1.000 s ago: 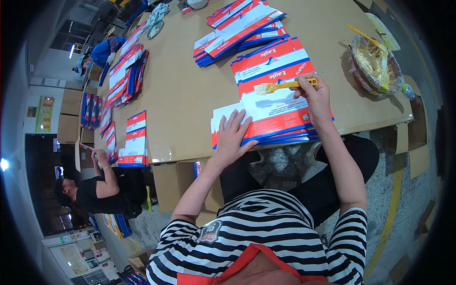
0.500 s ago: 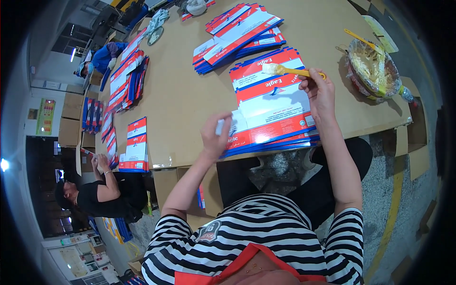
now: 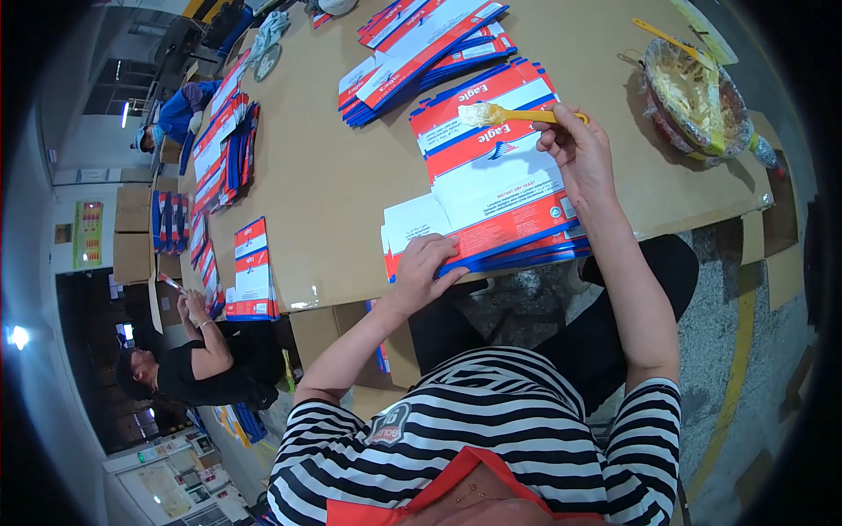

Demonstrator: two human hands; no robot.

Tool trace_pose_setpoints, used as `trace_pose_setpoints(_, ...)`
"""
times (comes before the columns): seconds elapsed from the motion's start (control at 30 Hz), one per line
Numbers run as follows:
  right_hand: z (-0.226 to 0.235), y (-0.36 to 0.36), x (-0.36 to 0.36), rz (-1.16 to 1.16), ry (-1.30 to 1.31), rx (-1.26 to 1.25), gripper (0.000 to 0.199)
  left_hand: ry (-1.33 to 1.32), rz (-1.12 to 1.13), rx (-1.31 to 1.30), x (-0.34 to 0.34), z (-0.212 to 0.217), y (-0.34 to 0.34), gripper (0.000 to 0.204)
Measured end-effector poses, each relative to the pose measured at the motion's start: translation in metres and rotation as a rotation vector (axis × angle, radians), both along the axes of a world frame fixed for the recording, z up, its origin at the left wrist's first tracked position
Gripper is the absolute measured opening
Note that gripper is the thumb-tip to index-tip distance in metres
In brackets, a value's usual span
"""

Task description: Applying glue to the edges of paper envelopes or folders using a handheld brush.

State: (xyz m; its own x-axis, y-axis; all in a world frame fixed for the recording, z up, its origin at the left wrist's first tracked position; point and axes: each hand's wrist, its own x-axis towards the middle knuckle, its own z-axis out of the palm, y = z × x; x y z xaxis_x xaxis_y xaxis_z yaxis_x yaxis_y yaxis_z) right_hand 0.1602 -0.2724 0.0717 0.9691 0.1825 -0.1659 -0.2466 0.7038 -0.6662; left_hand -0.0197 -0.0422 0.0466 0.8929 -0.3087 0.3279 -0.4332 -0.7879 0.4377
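Note:
My right hand [image 3: 583,158] grips the yellow handle of a brush [image 3: 526,116], whose pale bristles are coated with creamy paste. The brush hovers over a stack of flattened red, white and blue cartons [image 3: 500,197] at the table's near edge. Fingers stretched, my left hand [image 3: 423,270] lies flat on the lower left part of the top carton. To the right stands a plastic-lined bowl [image 3: 664,131] with paste inside. A second yellow-handled tool [image 3: 664,35] rests across its rim, together with a yellowish strip.
More flattened cartons [image 3: 421,61] are piled beyond my stack, and a small stack [image 3: 252,272] lies left. A long pile [image 3: 224,153] runs along the table's far left. Two people [image 3: 193,351] [image 3: 180,114] work on that side. An opened cardboard box [image 3: 351,351] stands below the table edge.
My left hand has come down from above the cartons and now lies on the top one. The brush has shifted slightly left and away, still in my right hand.

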Motion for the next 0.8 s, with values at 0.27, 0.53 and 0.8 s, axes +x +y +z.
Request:
trace_pose_setpoints(0.27, -0.005, 0.001, 0.001, -0.034, 0.017, 0.006, 0.013, -0.097, -0.116, -0.123, -0.005, -0.006, 0.004, 0.037)
trace_pose_setpoints(0.53, 0.007, -0.016, 0.007, -0.086, -0.007, 0.122, 0.013, -0.254, 0.44, -0.257, 0.107, 0.051, 0.043, 0.034)
trace_pose_setpoints(0.8, -0.001, -0.012, 0.01, -0.076, 0.016, 0.151, 0.01, 0.169, 0.624, 0.355, 0.256, 0.015, 0.104, 0.112)
